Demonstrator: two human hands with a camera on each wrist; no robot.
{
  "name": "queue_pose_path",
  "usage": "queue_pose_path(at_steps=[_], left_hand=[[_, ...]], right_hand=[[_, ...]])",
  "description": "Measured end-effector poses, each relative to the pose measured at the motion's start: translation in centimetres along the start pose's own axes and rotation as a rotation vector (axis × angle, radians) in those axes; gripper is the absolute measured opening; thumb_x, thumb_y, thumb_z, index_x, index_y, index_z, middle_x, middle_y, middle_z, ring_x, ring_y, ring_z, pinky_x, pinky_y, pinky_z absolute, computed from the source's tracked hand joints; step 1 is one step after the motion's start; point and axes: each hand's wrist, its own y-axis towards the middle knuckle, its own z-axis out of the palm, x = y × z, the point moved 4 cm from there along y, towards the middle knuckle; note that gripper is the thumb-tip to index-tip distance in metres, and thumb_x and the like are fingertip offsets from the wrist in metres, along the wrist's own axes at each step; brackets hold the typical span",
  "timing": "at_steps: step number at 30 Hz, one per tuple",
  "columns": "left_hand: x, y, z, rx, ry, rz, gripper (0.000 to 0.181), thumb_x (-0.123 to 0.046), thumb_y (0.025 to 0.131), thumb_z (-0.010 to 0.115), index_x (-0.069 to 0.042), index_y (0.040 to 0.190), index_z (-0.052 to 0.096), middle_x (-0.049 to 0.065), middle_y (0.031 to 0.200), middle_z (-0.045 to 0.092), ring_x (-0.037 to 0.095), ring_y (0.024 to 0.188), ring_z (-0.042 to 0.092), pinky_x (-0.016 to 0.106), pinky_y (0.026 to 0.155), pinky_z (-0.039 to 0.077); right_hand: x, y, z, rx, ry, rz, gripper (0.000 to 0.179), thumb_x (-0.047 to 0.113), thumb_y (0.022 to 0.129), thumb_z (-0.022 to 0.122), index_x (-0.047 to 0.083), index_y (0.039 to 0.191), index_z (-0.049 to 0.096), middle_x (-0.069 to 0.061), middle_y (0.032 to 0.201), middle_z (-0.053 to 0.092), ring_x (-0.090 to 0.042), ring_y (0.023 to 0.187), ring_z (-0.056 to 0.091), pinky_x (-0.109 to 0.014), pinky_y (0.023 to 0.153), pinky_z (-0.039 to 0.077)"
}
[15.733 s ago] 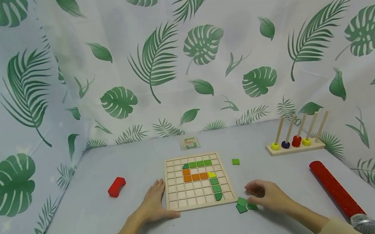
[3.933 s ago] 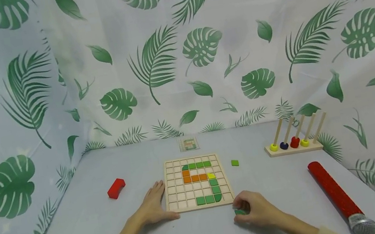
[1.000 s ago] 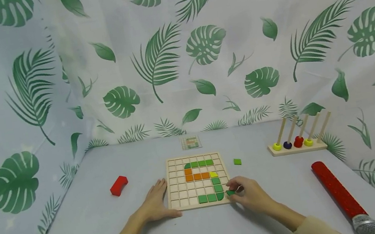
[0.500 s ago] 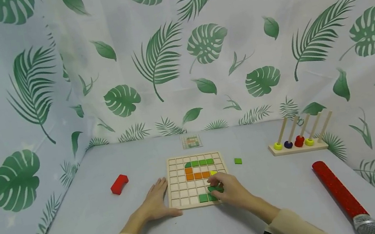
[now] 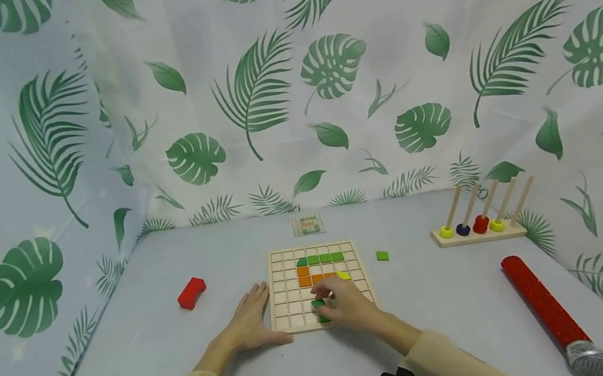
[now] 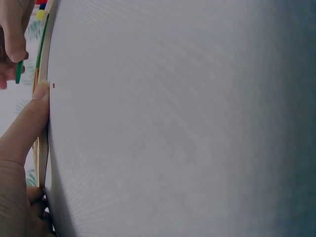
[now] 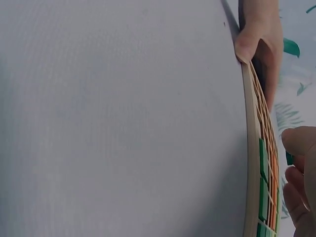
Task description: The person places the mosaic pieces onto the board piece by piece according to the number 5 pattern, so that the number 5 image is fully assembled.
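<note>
A wooden grid board [image 5: 286, 299] lies mid-table, carrying a winding row of green, orange and yellow tiles. My left hand [image 5: 248, 321] rests against its left side, fingers extended and the thumb along the front edge; in the left wrist view that thumb [image 6: 27, 123] touches the rim. Over the front part of the board, my right hand [image 5: 348, 304] pinches a green tile [image 5: 317, 304] between thumb and fingertips. The same tile [image 6: 19, 72] shows edge-on in the left wrist view, raised above the board. My right hand hides several front tiles in the head view.
A small pattern card [image 5: 307, 224] lies behind the board. One light green tile [image 5: 383, 256] sits to its right, a red arched block [image 5: 191, 293] to its left. Farther right are a peg stand [image 5: 477, 236] with rings and a red microphone [image 5: 544, 301].
My right hand has carried the green tile from the board's right edge leftward over it. Since the oldest frame, green tiles have joined the front row and the loose pile is gone. Left hand unmoved.
</note>
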Motion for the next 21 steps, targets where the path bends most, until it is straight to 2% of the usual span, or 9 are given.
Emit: queue_pose_path(at_steps=[3,8,13,21], left_hand=[[0.1,0.0,0.0,0.000,0.007,-0.011,0.121,-0.069,0.063,0.072,0.002,0.148,0.023,0.017,0.154,0.021,0.031,0.142,0.011,0.047,0.115,0.010],[0.3,0.1,0.2,-0.006,0.010,-0.017,0.122,-0.071,0.062,0.071,0.002,0.147,0.024,0.017,0.153,0.022,0.032,0.142,0.012,0.047,0.114,0.011],[0.2,0.2,0.1,-0.009,0.003,-0.014,0.122,-0.070,0.062,0.071,0.002,0.148,0.023,0.017,0.153,0.022,0.031,0.142,0.012,0.048,0.114,0.011],[0.2,0.2,0.1,-0.003,0.005,-0.022,0.122,-0.070,0.062,0.072,0.002,0.148,0.023,0.016,0.154,0.021,0.031,0.142,0.010,0.048,0.114,0.011]], right_hand=[[0.1,0.1,0.7,0.023,-0.004,-0.001,0.027,0.005,0.079,0.073,0.001,0.104,0.064,0.000,0.090,0.063,-0.016,0.088,0.058,-0.033,0.079,0.052],[0.0,0.0,1.9,0.060,0.004,0.012,0.026,0.008,0.079,0.073,0.006,0.103,0.065,0.006,0.089,0.063,-0.010,0.087,0.059,-0.025,0.079,0.052],[-0.1,-0.1,2.1,0.054,-0.009,0.035,0.029,0.012,0.078,0.075,0.009,0.105,0.065,0.009,0.088,0.063,-0.006,0.085,0.057,-0.025,0.079,0.051],[0.1,-0.4,2.0,0.035,-0.018,0.037,0.033,0.015,0.076,0.078,0.009,0.106,0.064,0.006,0.089,0.063,-0.008,0.087,0.055,-0.027,0.079,0.051]])
